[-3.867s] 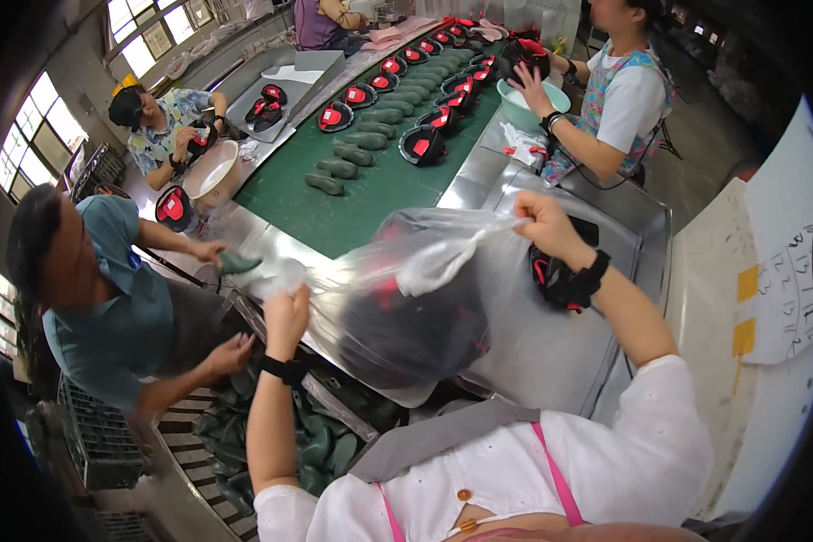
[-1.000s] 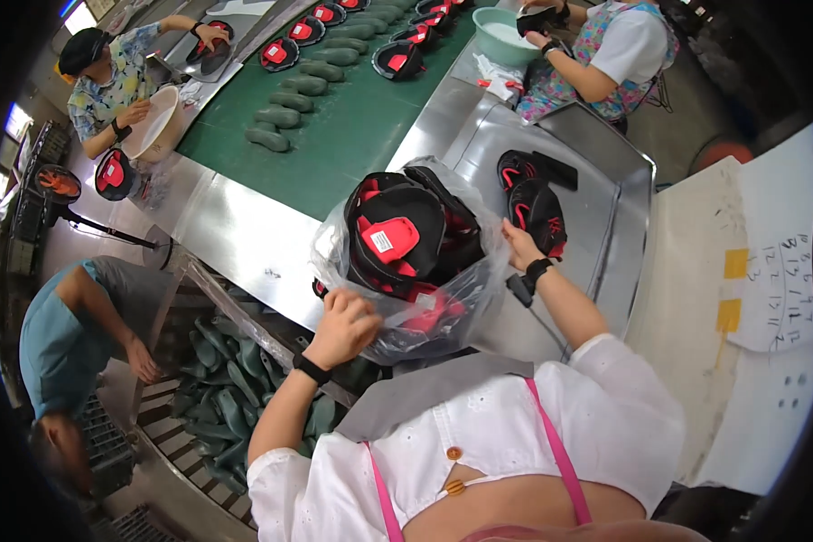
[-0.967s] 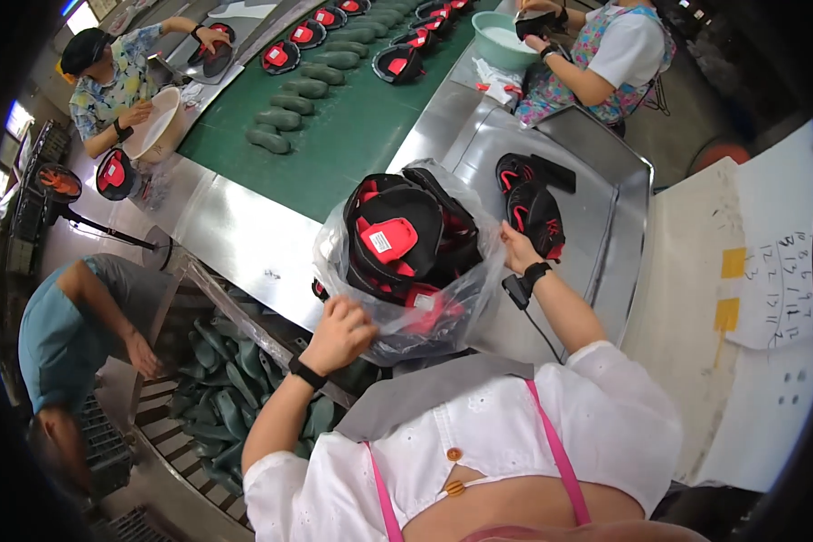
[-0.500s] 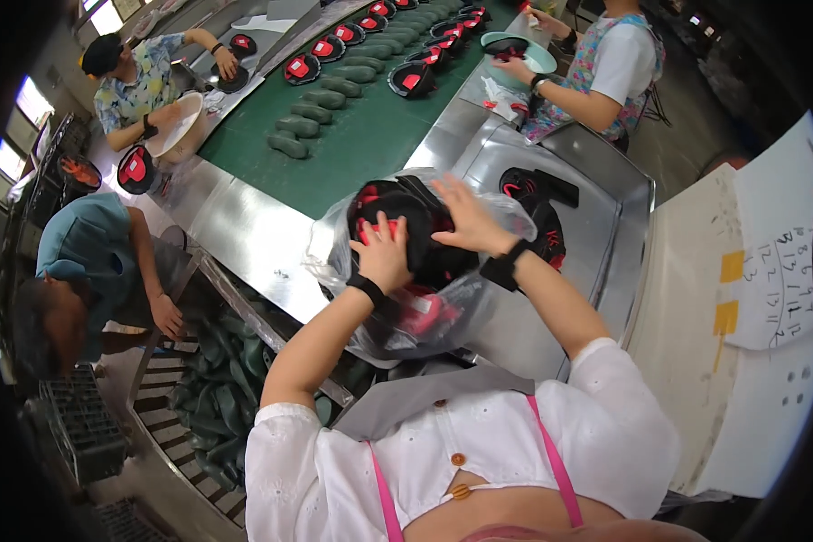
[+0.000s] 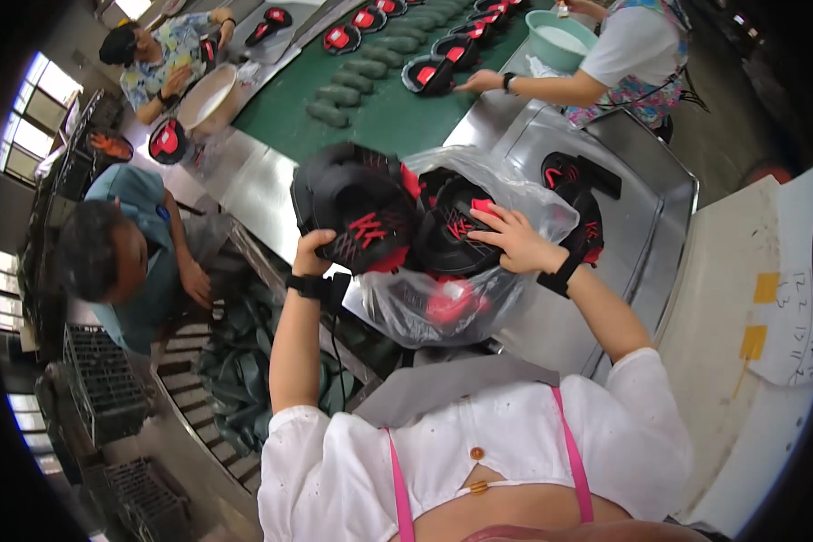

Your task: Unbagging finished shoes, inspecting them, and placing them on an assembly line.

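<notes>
I see the long green conveyor belt (image 5: pixel 397 113) running away at the top, carrying a row of dark green shoe moulds (image 5: pixel 339 93) and black-and-red shoes (image 5: pixel 427 74). Nearer me lies the shiny steel worktable (image 5: pixel 641 226), with a lone black-and-red sports shoe (image 5: pixel 576 194) on it, just right of my hands. To the left, below the table edge, a heap of dark green moulds (image 5: pixel 244 361) fills a bin, where a person in a blue shirt (image 5: pixel 131 244) bends over.

Above the table's near edge I hold a crumpled clear plastic bag (image 5: pixel 443 307), its mouth open upward; something red shows through its lower part. My left hand (image 5: pixel 312 253) is closed around the heel end of a black mesh shoe with red lacing (image 5: pixel 357 212), lifted just outside the bag's left edge. My right hand (image 5: pixel 515 239) rests with fingers spread on a second black-and-red shoe (image 5: pixel 456 230) sitting in the bag's mouth, pressing rather than gripping. The two shoes touch side by side. A pale green plastic basin (image 5: pixel 560 41) stands beside another worker at the top.
</notes>
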The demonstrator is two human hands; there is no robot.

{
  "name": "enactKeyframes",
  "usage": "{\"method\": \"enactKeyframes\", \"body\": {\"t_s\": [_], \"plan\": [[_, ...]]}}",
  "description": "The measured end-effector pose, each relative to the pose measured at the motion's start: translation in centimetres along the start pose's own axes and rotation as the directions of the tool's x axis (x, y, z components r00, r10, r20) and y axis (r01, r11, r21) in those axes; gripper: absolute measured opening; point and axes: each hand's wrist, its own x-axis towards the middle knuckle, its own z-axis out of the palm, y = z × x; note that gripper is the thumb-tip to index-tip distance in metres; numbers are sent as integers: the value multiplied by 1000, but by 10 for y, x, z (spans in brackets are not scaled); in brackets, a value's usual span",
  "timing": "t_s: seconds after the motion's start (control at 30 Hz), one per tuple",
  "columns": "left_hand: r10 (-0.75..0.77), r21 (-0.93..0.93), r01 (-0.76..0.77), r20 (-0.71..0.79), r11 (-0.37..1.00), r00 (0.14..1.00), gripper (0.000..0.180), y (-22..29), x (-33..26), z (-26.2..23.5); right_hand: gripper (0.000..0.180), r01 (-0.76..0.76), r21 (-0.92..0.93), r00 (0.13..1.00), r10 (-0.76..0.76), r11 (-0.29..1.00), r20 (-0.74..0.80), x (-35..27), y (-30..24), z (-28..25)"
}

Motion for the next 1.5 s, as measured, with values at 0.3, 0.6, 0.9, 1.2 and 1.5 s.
{"method": "enactKeyframes", "body": {"t_s": [0.3,0.6,0.9,1.2,1.5], "plan": [[33,1,-35,327,999,944,62,-7,-30,69,80,104,501,937,84,859,-338,87,-87,-49],[138,-263,-37,377,964,916,52,-2,-41,45,29,343,613,882,-19,711,-471,38,-95,-36],[-181,257,127,202,958,963,48,37,-50,140,59,-12,881,1000,11,472,8,45,-34,-26],[80,586,-174,182,792,980,33,25,-36,113,59,2,993,989,147,116,-19,21,-38,-36],[334,404,-247,-159,881,929,44,72,-32,95,66,191,922,894,328,338,-306,63,-92,-39]]}}
